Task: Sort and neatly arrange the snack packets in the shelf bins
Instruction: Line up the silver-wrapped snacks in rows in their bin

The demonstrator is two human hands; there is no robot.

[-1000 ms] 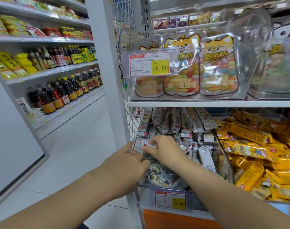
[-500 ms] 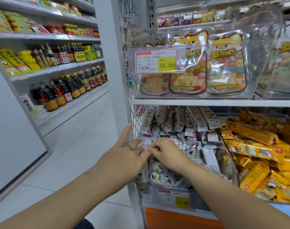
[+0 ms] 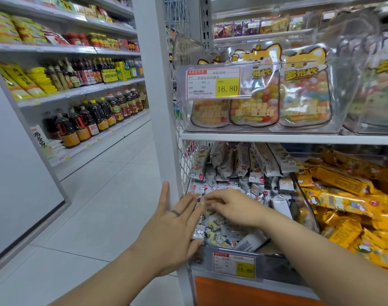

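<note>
shelf: white metal shelf unit (image 3: 164,129); the work is on its lower tier.
bin: clear plastic bin (image 3: 274,258) at the left end, beside heaped yellow foil packets (image 3: 343,202).
packets: grey-white snack packets (image 3: 241,164) fill the bin, upright rows behind, a jumble in front.
left hand (image 3: 171,226): fingers straight and spread, touching packets at the bin's left edge.
right hand (image 3: 235,208): fingers bent onto the jumble; blur hides any pinch.
step: probably tidying the front packets.
next: stand loose ones up against the rows.

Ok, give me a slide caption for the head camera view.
Left hand and right hand tidy grey-white snack packets in a clear shelf bin beside yellow packets.
</note>
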